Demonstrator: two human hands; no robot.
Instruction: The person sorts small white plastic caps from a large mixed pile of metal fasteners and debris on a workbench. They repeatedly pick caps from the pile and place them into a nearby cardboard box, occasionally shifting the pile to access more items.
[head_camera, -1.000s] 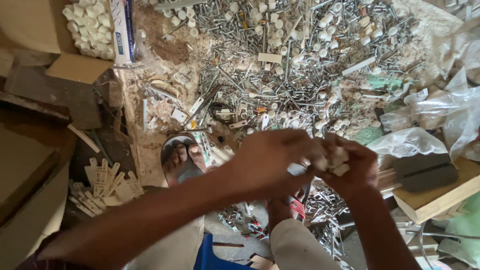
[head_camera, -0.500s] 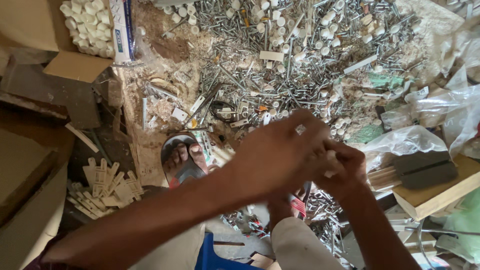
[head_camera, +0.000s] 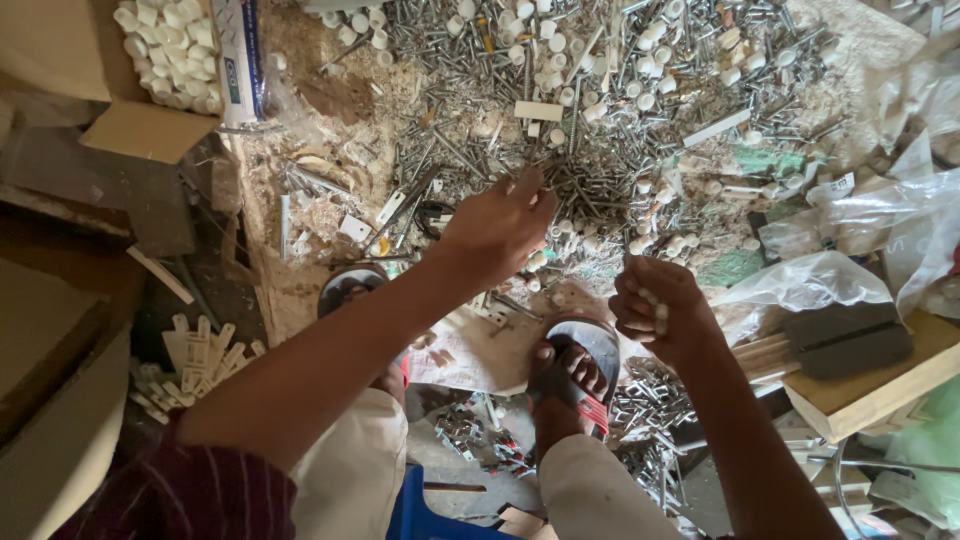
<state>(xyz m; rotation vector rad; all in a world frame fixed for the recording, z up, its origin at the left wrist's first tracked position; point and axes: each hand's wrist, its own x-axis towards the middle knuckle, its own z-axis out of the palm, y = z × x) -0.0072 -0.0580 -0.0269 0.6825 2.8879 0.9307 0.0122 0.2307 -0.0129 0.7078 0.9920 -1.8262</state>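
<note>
Now the two hands are apart; half a second earlier they were pressed together above the person's lap. The left hand (head_camera: 497, 228) has reached forward to the near edge of the heap of screws (head_camera: 600, 120) on the floor, fingers pinched down at the metal; what sits between the fingertips cannot be made out. The right hand (head_camera: 655, 310) has stayed back near the knee, curled shut around a few small white plastic plugs (head_camera: 655, 308). These plugs lie roughly side by side in the fist, long axes running across the palm, ends pointing toward the left hand. More white caps (head_camera: 650, 95) are scattered through the screw heap. A cardboard box (head_camera: 150, 130) at upper left holds a dense batch of the same white caps, open side toward the camera. A clear plastic bag (head_camera: 810, 280) lies crumpled just right of the right hand; its contents cannot be told. Beside it a dark block (head_camera: 845, 340) rests on a wooden board (head_camera: 880, 385). A sandalled foot (head_camera: 575, 375) is planted below the right hand, among loose screws.
</note>
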